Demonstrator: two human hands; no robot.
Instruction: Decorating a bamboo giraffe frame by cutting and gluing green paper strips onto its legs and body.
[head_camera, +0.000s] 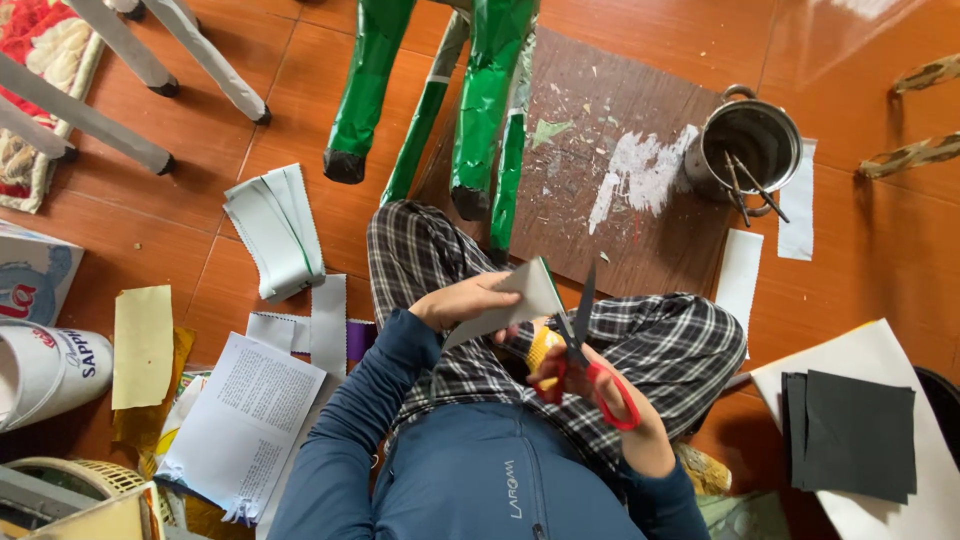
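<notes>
The right hand (590, 395), nearest the camera, has its fingers closed through the red handles of scissors (585, 345), blades parted. Just left of those fingers, the left hand (465, 300) pinches a grey paper piece (515, 300), which touches the blades.

Red-handled scissors (590, 365) with black blades, grey paper (510, 300), black-and-white plaid trousers (650, 345) (sleeves blue), glossy green wrapped legs (480, 100), black sheets (855, 435), orange-brown floor (860, 280).

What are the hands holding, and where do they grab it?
The left hand grips a grey paper sheet by its left edge. The right hand holds red-handled scissors by the finger loops.
</notes>
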